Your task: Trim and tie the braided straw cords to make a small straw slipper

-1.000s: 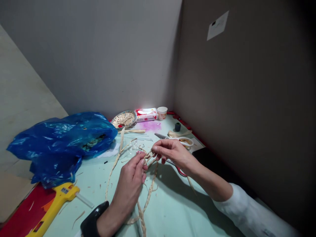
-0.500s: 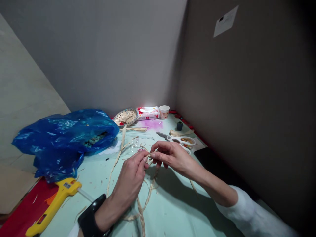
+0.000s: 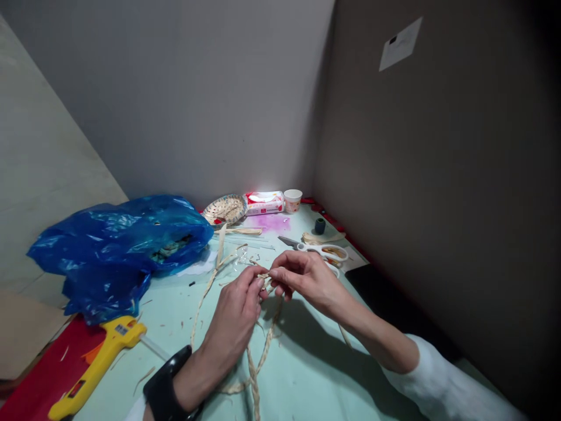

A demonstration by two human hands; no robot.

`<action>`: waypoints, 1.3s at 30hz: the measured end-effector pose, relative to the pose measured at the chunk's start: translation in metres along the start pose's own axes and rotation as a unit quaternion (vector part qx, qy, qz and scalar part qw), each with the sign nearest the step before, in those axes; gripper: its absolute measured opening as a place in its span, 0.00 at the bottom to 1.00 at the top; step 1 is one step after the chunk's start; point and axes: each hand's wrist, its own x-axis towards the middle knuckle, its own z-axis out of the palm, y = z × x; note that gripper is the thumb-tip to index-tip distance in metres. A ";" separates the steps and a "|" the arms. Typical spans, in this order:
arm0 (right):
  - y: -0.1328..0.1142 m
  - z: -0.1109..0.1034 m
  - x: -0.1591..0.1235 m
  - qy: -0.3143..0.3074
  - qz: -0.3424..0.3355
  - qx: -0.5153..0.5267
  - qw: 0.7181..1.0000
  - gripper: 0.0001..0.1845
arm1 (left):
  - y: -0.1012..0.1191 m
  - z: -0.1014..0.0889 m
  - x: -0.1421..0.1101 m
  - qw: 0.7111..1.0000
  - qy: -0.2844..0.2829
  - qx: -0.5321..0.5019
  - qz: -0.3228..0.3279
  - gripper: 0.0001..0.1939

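Observation:
A braided cord of pale straw-like fibre (image 3: 266,345) hangs down from between my two hands and trails over the table toward me. My left hand (image 3: 239,304), with a black watch on its wrist, is closed in a pinch on the braid. From the right, my right hand (image 3: 307,278) pinches the same piece with thumb and fingers, close against the left fingertips. The fingers partly hide the gripped section. Another length of the braid (image 3: 205,298) curves up to the left, its flat strip end standing beyond my left hand.
White-handled scissors (image 3: 324,251) lie just beyond my right hand, near a dark thread spool (image 3: 319,225). A woven basket (image 3: 225,209), tissue pack (image 3: 265,203) and paper cup (image 3: 293,200) line the wall. At left are a blue plastic bag (image 3: 127,240) and yellow glue gun (image 3: 96,368).
Both hands keep their pinch on the braid, with only a slight shift of the fingers. The whole view has moved a little.

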 end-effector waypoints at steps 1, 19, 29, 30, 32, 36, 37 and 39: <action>0.000 0.001 0.000 0.003 0.001 0.007 1.000 0.13 | 0.000 0.000 0.000 1.000 0.002 0.000 0.001 0.16; 0.005 0.008 -0.001 0.027 0.019 0.085 0.996 0.17 | 0.000 0.001 0.001 0.999 0.038 -0.016 0.029 0.14; 0.005 0.009 -0.001 0.033 0.023 0.097 0.994 0.17 | -0.003 0.000 0.002 0.999 0.027 -0.026 0.019 0.14; 0.006 0.009 -0.001 0.033 0.025 0.097 0.994 0.17 | -0.003 0.001 0.002 0.999 0.027 -0.026 0.019 0.14; 0.006 0.009 0.000 0.031 0.027 0.095 0.995 0.17 | -0.004 0.001 0.002 0.999 0.029 -0.026 0.020 0.14; 0.007 0.009 0.000 0.028 0.029 0.090 0.995 0.18 | -0.006 0.002 0.003 0.999 0.030 -0.025 0.021 0.14; 0.008 0.009 0.000 0.028 0.031 0.091 0.995 0.18 | -0.006 0.002 0.003 0.999 0.029 -0.025 0.021 0.14; 0.008 0.010 0.001 0.030 0.039 0.091 0.995 0.19 | -0.006 0.003 0.003 0.999 0.028 -0.026 0.019 0.14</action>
